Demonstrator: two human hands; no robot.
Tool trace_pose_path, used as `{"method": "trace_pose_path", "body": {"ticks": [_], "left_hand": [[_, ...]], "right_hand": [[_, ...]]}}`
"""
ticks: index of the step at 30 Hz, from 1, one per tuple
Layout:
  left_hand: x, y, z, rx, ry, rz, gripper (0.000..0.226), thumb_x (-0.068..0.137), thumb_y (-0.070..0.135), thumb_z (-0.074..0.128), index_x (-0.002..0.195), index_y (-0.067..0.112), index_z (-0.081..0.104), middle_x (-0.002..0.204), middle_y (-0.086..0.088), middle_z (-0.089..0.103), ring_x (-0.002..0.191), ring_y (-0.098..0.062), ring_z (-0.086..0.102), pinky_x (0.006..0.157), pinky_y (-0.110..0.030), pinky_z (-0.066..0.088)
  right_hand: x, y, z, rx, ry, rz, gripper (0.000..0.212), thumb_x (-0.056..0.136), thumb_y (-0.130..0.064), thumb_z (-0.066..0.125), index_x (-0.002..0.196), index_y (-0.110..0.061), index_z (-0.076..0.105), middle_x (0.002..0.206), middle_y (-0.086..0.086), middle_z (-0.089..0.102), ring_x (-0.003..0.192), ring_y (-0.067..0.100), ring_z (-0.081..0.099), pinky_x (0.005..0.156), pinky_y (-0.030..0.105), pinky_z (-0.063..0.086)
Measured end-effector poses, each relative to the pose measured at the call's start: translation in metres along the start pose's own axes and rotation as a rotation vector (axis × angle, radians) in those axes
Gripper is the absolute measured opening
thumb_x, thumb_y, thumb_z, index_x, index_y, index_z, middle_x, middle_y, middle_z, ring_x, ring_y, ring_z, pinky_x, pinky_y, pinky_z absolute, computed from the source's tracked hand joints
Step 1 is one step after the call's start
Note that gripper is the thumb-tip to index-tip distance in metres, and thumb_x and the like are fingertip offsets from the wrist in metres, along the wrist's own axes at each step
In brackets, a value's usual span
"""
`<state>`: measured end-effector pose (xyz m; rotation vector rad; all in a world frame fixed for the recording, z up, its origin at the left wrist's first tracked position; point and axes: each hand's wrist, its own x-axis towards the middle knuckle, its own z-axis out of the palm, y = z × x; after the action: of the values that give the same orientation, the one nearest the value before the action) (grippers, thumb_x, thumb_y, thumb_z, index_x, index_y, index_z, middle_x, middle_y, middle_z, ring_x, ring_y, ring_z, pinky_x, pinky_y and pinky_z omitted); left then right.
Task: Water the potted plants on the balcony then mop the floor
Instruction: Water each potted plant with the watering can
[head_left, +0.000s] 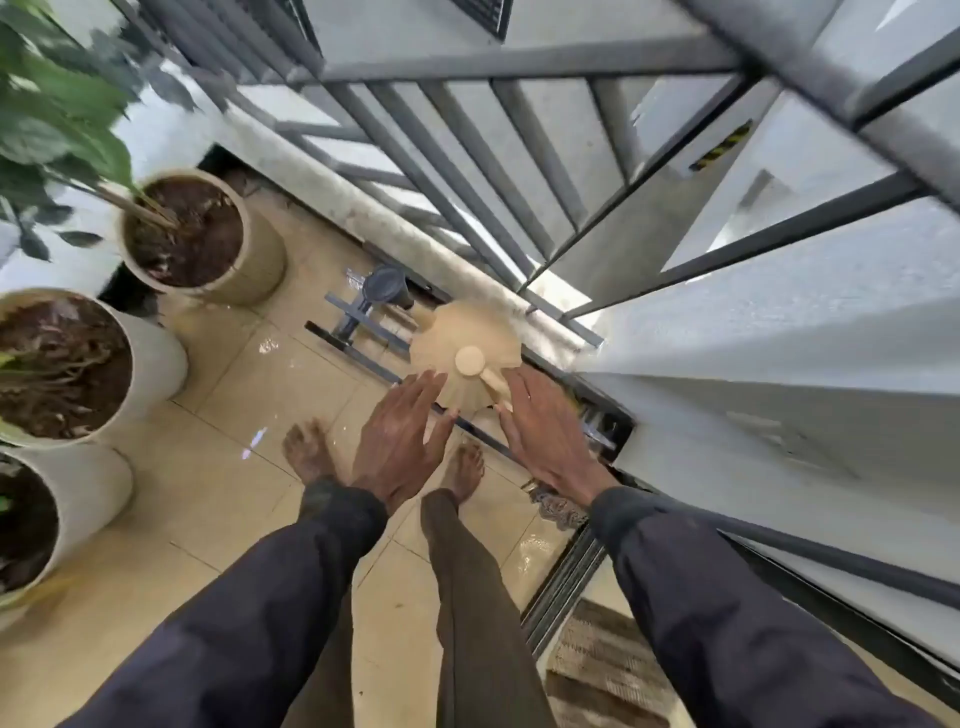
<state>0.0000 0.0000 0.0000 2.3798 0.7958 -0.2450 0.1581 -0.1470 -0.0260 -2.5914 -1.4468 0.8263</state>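
Head view: left hand (402, 441) and right hand (545, 436), fingers spread and holding nothing, flank a beige watering can (462, 353) on the wet tiled floor (234, 499), probably to lift it. Three potted plants (187, 228) line the floor's far-left edge.

A striped doormat (602, 670) lies beside the sliding-door track (563, 587), under grey railings (467, 156).

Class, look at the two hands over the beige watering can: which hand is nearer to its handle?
Right. The right hand is beside the handle, fingertips almost touching it. The left hand reaches the opposite side of the can, farther from the handle.
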Motion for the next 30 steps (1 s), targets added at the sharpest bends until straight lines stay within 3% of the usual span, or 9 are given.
{"method": "trace_pose_path", "body": {"ticks": [2, 6, 11, 15, 18, 19, 22, 25, 30], "left_hand": [[0.01, -0.011, 0.022, -0.13, -0.063, -0.071, 0.05, 0.107, 0.04, 0.047, 0.151, 0.017, 0.046, 0.156, -0.006, 0.049, 0.146, -0.026, 0.043, 0.118, -0.044, 0.038], [0.029, -0.034, 0.063, -0.228, -0.112, -0.174, 0.049, 0.107, 0.044, 0.041, 0.148, 0.02, 0.05, 0.147, -0.006, 0.059, 0.133, -0.028, 0.055, 0.107, -0.046, 0.048], [0.037, -0.067, 0.109, -0.341, -0.024, -0.25, 0.039, 0.107, 0.04, 0.045, 0.137, 0.021, 0.062, 0.133, 0.001, 0.069, 0.117, -0.021, 0.067, 0.095, -0.041, 0.057], [0.019, -0.081, 0.137, -0.355, -0.009, -0.293, 0.037, 0.108, 0.043, 0.042, 0.134, 0.026, 0.061, 0.128, 0.004, 0.071, 0.112, -0.015, 0.069, 0.092, -0.037, 0.059], [0.004, -0.092, 0.147, -0.369, -0.058, -0.332, 0.042, 0.108, 0.046, 0.038, 0.135, 0.024, 0.06, 0.128, 0.0, 0.071, 0.113, -0.016, 0.069, 0.094, -0.041, 0.059], [0.0, -0.097, 0.151, -0.375, -0.062, -0.334, 0.043, 0.108, 0.046, 0.037, 0.136, 0.023, 0.06, 0.128, 0.0, 0.071, 0.113, -0.017, 0.069, 0.094, -0.042, 0.059], [-0.01, -0.106, 0.151, -0.403, -0.051, -0.352, 0.043, 0.108, 0.044, 0.038, 0.135, 0.02, 0.061, 0.126, -0.003, 0.072, 0.112, -0.018, 0.069, 0.094, -0.044, 0.059], [-0.016, -0.115, 0.146, -0.444, -0.027, -0.364, 0.046, 0.107, 0.045, 0.039, 0.133, 0.016, 0.064, 0.122, -0.004, 0.074, 0.11, -0.018, 0.07, 0.095, -0.043, 0.058], [-0.018, -0.137, 0.132, -0.52, 0.002, -0.393, 0.045, 0.106, 0.045, 0.043, 0.13, 0.015, 0.066, 0.117, -0.003, 0.075, 0.109, -0.017, 0.069, 0.094, -0.041, 0.057]], "right_hand": [[0.017, 0.009, 0.019, 0.011, -0.038, 0.014, 0.048, 0.111, -0.03, 0.047, 0.151, -0.005, 0.048, 0.148, 0.018, 0.056, 0.132, 0.033, 0.056, 0.107, 0.049, 0.049], [0.048, 0.029, 0.057, 0.051, -0.066, 0.105, 0.043, 0.107, -0.024, 0.055, 0.143, -0.001, 0.055, 0.135, 0.022, 0.064, 0.118, 0.039, 0.063, 0.097, 0.051, 0.054], [0.085, 0.061, 0.106, 0.269, -0.276, 0.255, 0.034, 0.105, -0.027, 0.061, 0.128, -0.002, 0.062, 0.126, 0.019, 0.067, 0.114, 0.037, 0.064, 0.094, 0.052, 0.055], [0.101, 0.074, 0.136, 0.379, -0.381, 0.283, 0.033, 0.101, -0.026, 0.07, 0.123, -0.002, 0.067, 0.122, 0.013, 0.067, 0.11, 0.028, 0.064, 0.093, 0.036, 0.054], [0.113, 0.071, 0.144, 0.564, -0.33, 0.331, 0.019, 0.101, -0.031, 0.073, 0.088, -0.018, 0.069, 0.088, -0.006, 0.068, 0.076, 0.001, 0.061, 0.062, 0.01, 0.044], [0.117, 0.068, 0.146, 0.613, -0.299, 0.348, 0.027, 0.1, -0.032, 0.075, 0.077, -0.024, 0.063, 0.076, -0.016, 0.064, 0.064, -0.009, 0.055, 0.055, 0.008, 0.04], [0.116, 0.051, 0.154, 0.711, -0.171, 0.397, 0.047, 0.097, -0.032, 0.079, 0.06, -0.031, 0.049, 0.046, -0.026, 0.053, 0.043, -0.009, 0.049, 0.044, 0.006, 0.034], [0.116, 0.029, 0.16, 0.772, -0.023, 0.372, 0.045, 0.095, -0.035, 0.081, 0.061, -0.036, 0.051, 0.047, -0.025, 0.052, 0.045, -0.01, 0.05, 0.047, 0.006, 0.036], [0.115, 0.001, 0.153, 0.694, 0.039, 0.335, 0.047, 0.093, -0.051, 0.079, 0.058, -0.031, 0.055, 0.054, -0.017, 0.051, 0.042, -0.003, 0.047, 0.047, 0.012, 0.034]]}}
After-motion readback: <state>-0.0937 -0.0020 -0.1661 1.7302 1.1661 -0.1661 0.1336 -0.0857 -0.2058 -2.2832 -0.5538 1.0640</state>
